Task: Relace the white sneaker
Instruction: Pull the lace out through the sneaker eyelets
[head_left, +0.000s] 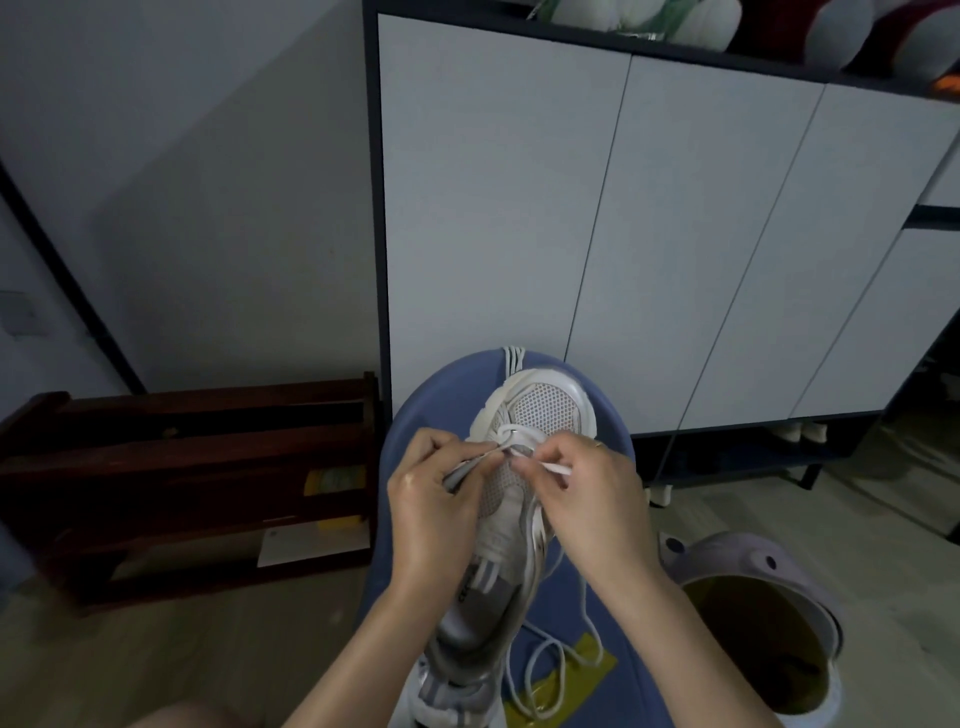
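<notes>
A white sneaker (545, 410) with a mesh toe lies on a blue stool (426, 415), toe pointing away from me. My left hand (431, 499) pinches one strand of the white shoelace (550, 670) at the left side of the lowest eyelets. My right hand (587, 488) pinches the other lace end, its tip sticking out to the right by my fingers. The lace runs through the eyelets nearest the toe. Loose lace loops lie on the stool near the heel, over a strip of yellow tape (582, 670).
A white cabinet with dark frame (623, 234) stands right behind the stool. A dark wooden rack (182, 467) sits on the floor to the left. A lilac bin (763, 613) with a frog-eyed rim stands at the lower right.
</notes>
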